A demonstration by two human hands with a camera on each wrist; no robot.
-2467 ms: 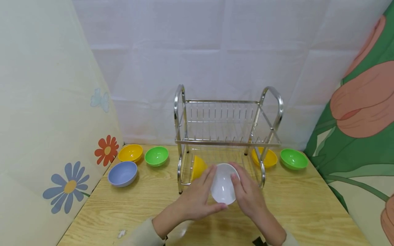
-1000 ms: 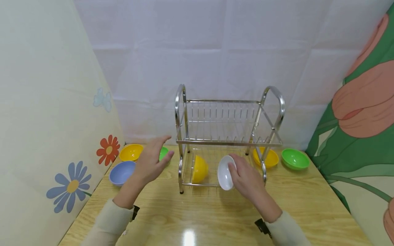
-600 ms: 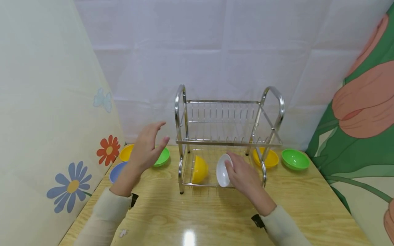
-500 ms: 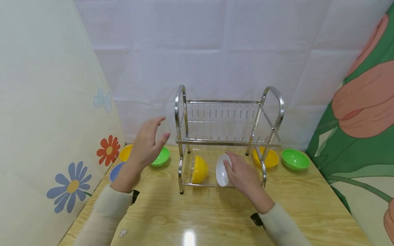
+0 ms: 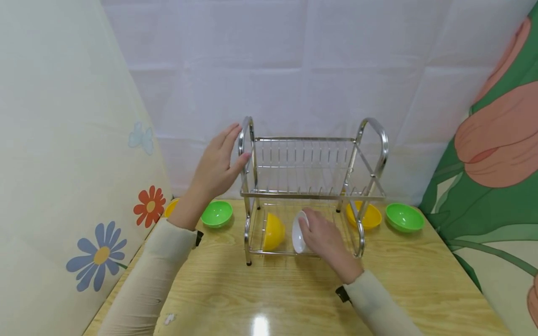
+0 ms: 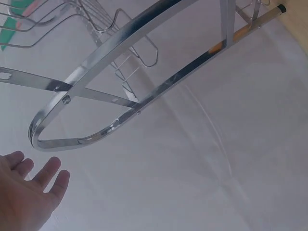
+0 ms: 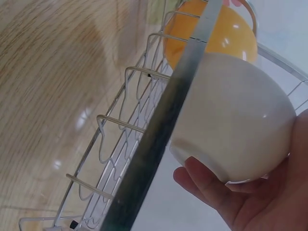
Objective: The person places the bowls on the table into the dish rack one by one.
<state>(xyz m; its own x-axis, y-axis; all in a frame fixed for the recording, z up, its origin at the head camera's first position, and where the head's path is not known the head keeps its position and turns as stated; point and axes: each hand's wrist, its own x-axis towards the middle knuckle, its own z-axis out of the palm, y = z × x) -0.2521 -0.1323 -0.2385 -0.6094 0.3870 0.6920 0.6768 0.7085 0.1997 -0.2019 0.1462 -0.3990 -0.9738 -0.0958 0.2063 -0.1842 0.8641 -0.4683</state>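
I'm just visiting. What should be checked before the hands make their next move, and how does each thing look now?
1. Right hand has hold of the white bowl: ok.
2. White bowl fully resting on the lower shelf: cannot tell; its contact is unclear.
3. Rack standing upright on the table: ok.
4. Yellow bowl in the rack standing on edge: ok.
5. Gap between those two bowls: ok, visible from the head view.
6. Left hand steadying the rack: cannot tell; it's close, but touch is unclear.
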